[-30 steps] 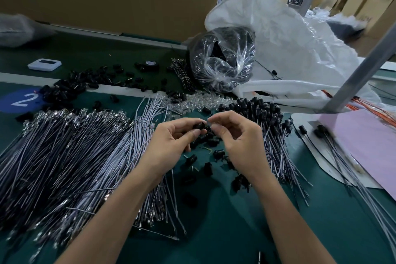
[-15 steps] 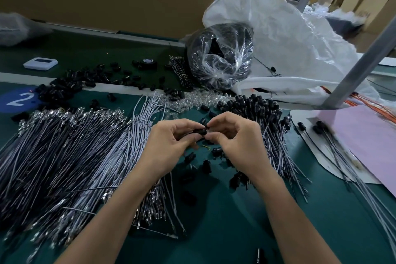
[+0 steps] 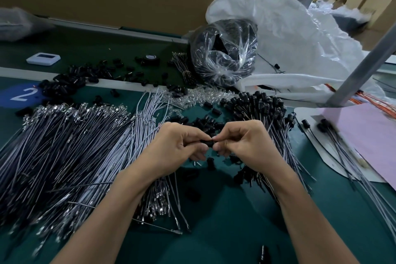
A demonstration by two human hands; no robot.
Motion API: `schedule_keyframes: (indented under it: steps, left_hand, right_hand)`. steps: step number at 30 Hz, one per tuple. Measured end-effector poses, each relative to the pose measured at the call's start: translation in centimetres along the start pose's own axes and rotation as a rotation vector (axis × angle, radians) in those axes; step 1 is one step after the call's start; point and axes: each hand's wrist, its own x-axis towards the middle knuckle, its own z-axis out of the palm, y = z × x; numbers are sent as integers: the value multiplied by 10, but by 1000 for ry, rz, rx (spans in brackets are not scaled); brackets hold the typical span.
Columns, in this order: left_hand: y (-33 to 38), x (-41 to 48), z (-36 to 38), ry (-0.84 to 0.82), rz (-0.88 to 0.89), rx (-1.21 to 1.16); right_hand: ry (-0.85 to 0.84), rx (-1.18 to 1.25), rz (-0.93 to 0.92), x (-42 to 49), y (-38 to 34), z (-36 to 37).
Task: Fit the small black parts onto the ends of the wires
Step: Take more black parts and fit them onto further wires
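Where the two grips meet, the left hand (image 3: 177, 148) and the right hand (image 3: 244, 146) together pinch a single small black part (image 3: 207, 143) between thumb and forefinger, closed tight on its opposite ends, so it lies crosswise in the gap between them above the table (image 3: 225, 231). Loose black parts (image 3: 203, 124), too many to count, lie just beyond the fingers at 12 o'clock, one broad heap of grey wires (image 3: 70, 152) spreads at 9 o'clock, and one capped bundle (image 3: 263, 109) fans out at 1 o'clock. Farther off at 12 o'clock sits one clear bag (image 3: 225, 53), with one pink sheet (image 3: 368, 135) at 3 o'clock.
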Motion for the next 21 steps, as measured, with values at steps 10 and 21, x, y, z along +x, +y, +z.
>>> schedule_keyframes:
  steps: [10, 21]
  left_hand:
    - [-2, -2, 0, -43, -11, -16]
    - [4, -3, 0, -40, -16, -286]
  right_hand:
    - [-35, 29, -15, -2, -1, 0]
    - [40, 158, -9, -2, -7, 4]
